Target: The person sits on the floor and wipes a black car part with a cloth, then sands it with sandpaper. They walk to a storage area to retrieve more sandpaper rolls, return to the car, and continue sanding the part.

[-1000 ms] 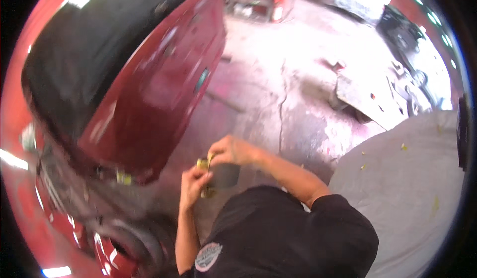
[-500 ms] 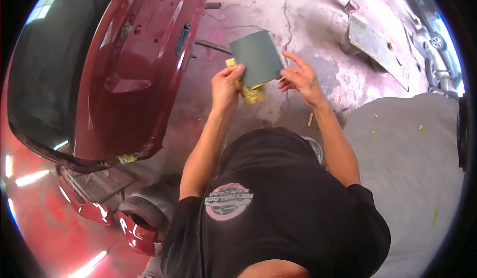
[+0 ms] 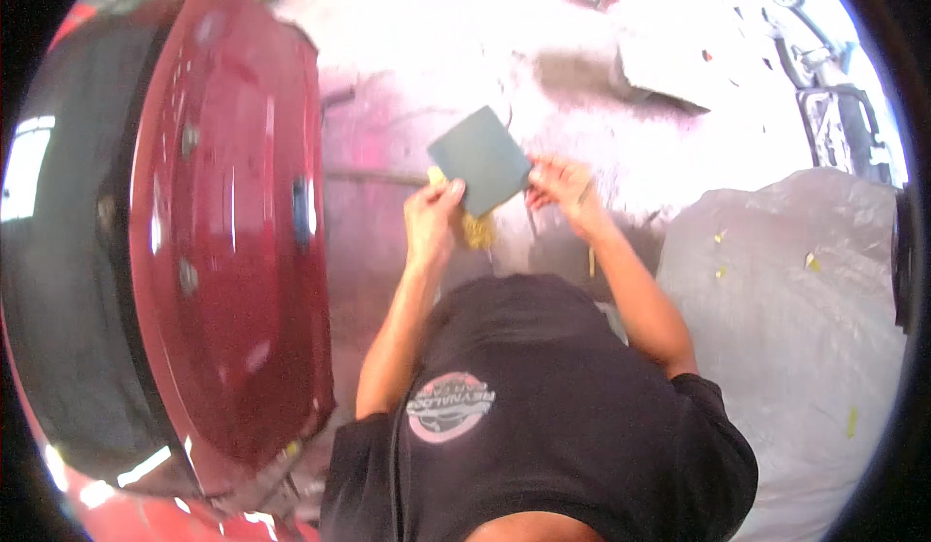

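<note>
A square, dark grey-green sheet that looks like sandpaper [image 3: 482, 161] is held up in front of my body, turned cornerwise. My left hand [image 3: 430, 217] pinches its left lower edge with the thumb on top. Behind the sheet, in the same hand, a yellow crumpled thing [image 3: 478, 233] shows below and at the left edge; the sheet covers most of it, and I cannot tell its kind. At the sheet's right corner my right hand [image 3: 565, 191] grips the edge between thumb and fingers.
A dark red car tailgate [image 3: 233, 222] with a black window stands close on my left. On the right lies a grey cover [image 3: 776, 280] with small yellow scraps. A flat panel [image 3: 669, 67] rests on the bright floor farther off, and a bar [image 3: 373, 176] lies beyond my left hand.
The sheet has turned cornerwise and sits lower in view, with both hands still on it. My view has shifted, so the tailgate stands more upright along the left.
</note>
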A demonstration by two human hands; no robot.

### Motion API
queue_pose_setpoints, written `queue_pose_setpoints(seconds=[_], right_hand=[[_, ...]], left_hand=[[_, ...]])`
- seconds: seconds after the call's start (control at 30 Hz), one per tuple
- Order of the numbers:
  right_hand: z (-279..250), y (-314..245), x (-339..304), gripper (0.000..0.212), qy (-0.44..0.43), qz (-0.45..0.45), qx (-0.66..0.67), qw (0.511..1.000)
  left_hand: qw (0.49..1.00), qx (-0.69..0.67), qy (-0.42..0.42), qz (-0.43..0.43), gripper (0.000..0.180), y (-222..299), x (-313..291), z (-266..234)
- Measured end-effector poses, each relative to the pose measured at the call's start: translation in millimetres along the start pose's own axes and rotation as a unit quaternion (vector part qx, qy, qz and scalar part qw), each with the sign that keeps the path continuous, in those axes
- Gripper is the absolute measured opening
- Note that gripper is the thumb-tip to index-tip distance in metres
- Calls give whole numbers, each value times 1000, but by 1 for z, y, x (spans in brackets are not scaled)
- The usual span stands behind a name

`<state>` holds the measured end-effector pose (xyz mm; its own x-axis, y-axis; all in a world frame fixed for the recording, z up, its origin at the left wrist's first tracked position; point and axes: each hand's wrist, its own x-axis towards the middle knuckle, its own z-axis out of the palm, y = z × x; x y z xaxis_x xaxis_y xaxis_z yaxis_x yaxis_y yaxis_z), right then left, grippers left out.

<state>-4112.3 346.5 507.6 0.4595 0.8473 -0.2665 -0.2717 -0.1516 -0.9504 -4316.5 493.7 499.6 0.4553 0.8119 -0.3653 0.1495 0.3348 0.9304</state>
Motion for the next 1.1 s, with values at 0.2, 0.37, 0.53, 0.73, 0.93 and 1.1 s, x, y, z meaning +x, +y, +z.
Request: queue_pose_setpoints(seconds=[0.2, 0.37, 0.53, 0.73, 0.93, 1.1], right_hand=[[11, -33, 85, 51, 88, -38, 40, 995], [-33, -29, 140, 48, 197, -54, 95, 974], [-108, -43, 196, 36, 199, -30, 157, 967], [-215, -74, 304, 26, 194, -34, 145, 970], [-319, -159, 419, 21, 156, -113, 4, 981], [-387, -232, 506, 30, 111, -108, -82, 985]], left_hand=[[996, -65, -52, 24, 18, 44, 101, 30], [990, 29, -126, -51, 16, 69, 177, 79], [979, 33, -201, 2, 21, 65, 263, 158], [973, 111, -203, 7, 25, 91, 379, 263], [948, 165, -231, 147, 28, 163, 468, 369], [941, 208, -237, 122, 28, 211, 525, 413]])
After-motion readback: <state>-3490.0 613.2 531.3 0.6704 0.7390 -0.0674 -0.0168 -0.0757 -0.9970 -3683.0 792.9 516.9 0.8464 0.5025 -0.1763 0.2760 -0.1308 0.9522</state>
